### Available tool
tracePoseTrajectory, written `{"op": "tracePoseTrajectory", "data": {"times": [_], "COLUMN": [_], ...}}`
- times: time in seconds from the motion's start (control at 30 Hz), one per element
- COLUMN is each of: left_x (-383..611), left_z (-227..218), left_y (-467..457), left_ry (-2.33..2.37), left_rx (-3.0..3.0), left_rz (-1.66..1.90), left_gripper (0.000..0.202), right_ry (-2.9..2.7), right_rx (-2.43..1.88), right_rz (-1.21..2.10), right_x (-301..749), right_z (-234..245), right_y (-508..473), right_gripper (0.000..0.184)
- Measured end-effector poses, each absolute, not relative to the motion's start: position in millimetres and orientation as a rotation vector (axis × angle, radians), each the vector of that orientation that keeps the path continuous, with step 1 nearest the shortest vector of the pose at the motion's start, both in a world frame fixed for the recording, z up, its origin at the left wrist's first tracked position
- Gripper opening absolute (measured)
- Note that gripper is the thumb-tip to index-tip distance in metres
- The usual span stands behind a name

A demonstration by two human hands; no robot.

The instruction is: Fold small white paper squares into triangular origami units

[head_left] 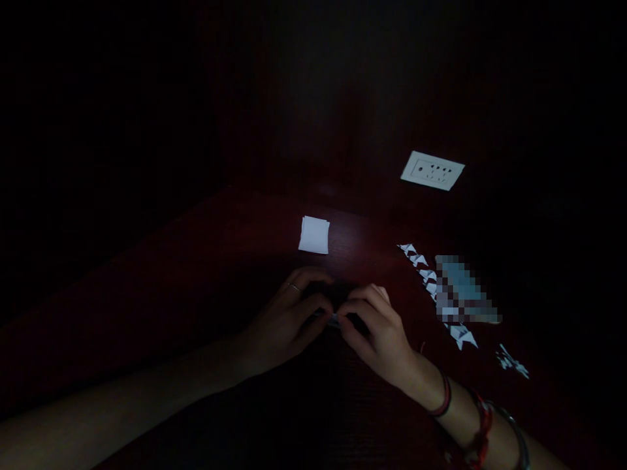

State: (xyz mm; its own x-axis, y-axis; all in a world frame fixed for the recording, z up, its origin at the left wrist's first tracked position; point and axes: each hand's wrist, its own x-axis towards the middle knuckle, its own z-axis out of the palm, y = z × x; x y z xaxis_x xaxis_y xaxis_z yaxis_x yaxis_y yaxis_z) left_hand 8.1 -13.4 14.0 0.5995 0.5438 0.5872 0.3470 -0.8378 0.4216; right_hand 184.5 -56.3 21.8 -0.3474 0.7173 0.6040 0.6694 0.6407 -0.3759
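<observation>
The scene is very dark. My left hand (289, 320) and my right hand (375, 329) meet on a dark red table (206, 274), fingers curled and pinched together over a small white piece of paper (334, 320) between them. Only a sliver of that paper shows between the fingertips. A ring sits on a finger of my left hand; red bands circle my right wrist. A small stack of white square paper (314, 235) lies just beyond my hands.
A row of small folded white paper pieces (421, 264) runs diagonally at the right, partly under a blurred rectangular object (463, 290). More folded bits (512, 361) lie further right. A white wall socket (432, 170) sits on the dark panel behind.
</observation>
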Motion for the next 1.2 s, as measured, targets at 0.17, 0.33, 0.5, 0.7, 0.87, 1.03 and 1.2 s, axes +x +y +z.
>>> {"op": "tracePoseTrajectory", "data": {"times": [0.17, 0.33, 0.5, 0.7, 0.87, 1.03, 1.2], "left_x": [4.9, -3.8, -9.2, -1.4, 4.2, 5.9, 4.9], "left_z": [15.2, 15.8, 15.6, 8.5, 1.5, -4.1, -9.1], "left_y": [-9.9, 4.1, 17.4, 6.9, 1.6, 7.3, 8.8], "left_ry": [0.751, 0.84, 0.995, 0.894, 0.972, 1.057, 1.019], "left_rx": [2.572, 2.577, 2.412, 2.418, 2.404, 2.429, 2.569], "left_rz": [1.066, 1.056, 1.108, 0.848, 0.866, 0.857, 0.865], "left_gripper": [0.011, 0.009, 0.009, 0.024, 0.008, 0.008, 0.003], "right_ry": [-2.083, -1.938, -1.696, -1.365, -1.472, -1.861, -2.086], "right_rx": [-1.125, -1.18, -1.206, -1.277, -1.364, -1.477, -1.449], "right_rz": [0.107, 0.202, 0.395, 0.931, 0.861, 0.55, 0.361], "right_x": [187.2, 195.1, 202.7, 197.0, 193.9, 197.8, 199.7], "right_z": [23.6, 29.0, 27.1, 13.7, 5.5, 0.4, 0.9], "right_y": [-56.4, -51.8, -38.3, -30.8, -30.5, -30.2, -34.8], "right_gripper": [0.009, 0.009, 0.011, 0.013, 0.012, 0.009, 0.017]}}
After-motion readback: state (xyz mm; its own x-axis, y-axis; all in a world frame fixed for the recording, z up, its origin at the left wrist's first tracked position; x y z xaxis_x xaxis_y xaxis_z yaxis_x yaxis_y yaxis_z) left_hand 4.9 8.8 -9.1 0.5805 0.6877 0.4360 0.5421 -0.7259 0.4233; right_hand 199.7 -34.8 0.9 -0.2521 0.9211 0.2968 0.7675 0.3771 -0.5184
